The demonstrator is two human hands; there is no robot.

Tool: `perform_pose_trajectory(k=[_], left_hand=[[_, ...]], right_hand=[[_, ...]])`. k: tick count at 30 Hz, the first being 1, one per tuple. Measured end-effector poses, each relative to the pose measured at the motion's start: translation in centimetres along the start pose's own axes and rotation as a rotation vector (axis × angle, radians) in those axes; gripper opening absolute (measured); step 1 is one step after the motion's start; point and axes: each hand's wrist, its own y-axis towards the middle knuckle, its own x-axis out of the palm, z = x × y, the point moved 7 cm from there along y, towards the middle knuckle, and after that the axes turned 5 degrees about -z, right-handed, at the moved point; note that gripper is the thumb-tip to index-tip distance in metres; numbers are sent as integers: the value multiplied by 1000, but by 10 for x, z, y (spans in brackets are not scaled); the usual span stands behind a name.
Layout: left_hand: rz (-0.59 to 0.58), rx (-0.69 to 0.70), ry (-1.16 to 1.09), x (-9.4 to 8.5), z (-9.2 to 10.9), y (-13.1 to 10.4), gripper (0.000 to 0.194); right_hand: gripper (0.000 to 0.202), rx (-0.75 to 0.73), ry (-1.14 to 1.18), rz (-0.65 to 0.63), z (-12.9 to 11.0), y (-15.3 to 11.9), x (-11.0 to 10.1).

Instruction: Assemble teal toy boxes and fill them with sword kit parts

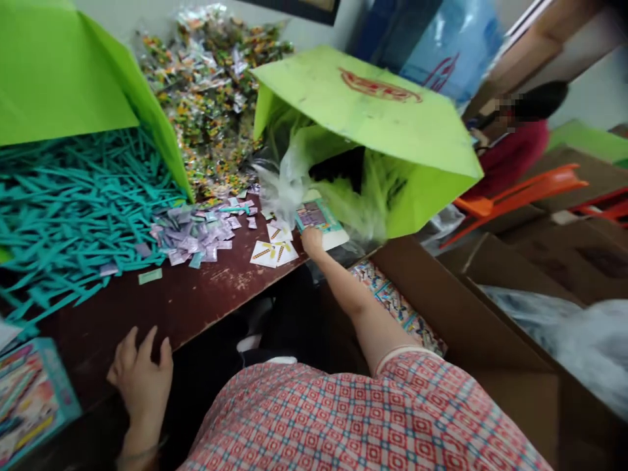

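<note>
My left hand hovers at the table's front edge, fingers apart and holding nothing. My right hand reaches forward, its fingers closed at the near edge of a teal-edged printed card or box in front of the green bin. White cards with a brown and yellow tool picture lie just left of that hand. Further left is a pile of small purple packets on the dark red table. Many teal plastic pieces spill from a green bin.
Behind stands a heap of clear bags with orange and green bits. A green bin with red writing holds clear plastic. A printed teal box sits lower left. At right are an open cardboard box, an orange stool and a person in red.
</note>
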Motion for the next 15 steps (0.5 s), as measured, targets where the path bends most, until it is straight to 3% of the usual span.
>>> perform_pose_trajectory(k=[5, 11, 15], left_hand=[[-31, 103, -86, 5, 22, -2, 43], [-38, 137, -107, 5, 24, 6, 38], [-29, 131, -158, 7, 28, 6, 35]], right_hand=[[33, 159, 89, 92, 32, 6, -14], [34, 150, 184, 312, 53, 10, -54], [35, 213, 253, 443, 90, -8, -84]])
